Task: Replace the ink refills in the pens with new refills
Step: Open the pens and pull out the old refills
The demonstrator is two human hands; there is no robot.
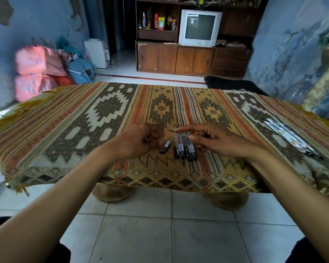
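1. The right hand (217, 141) pinches a thin refill (179, 133) between thumb and forefinger, so its grip is narrow and closed on that refill, held just above the row of pens (185, 149).
2. The left hand (141, 141) is curled, its grip closed round a small dark part that is too hidden to name; a short pen piece (165, 147) lies just beside it on the counter (65, 130).
3. About 4 pens lie side by side at the centre of the counter, and the packets of refills (291, 139) sit well apart at the right edge.
4. Risks — the refill is slim and could slip from the pinch or bend if pushed in at an angle.
5. Loose parts may roll on the patterned cloth and be lost against it — or old and new refills could get mixed.
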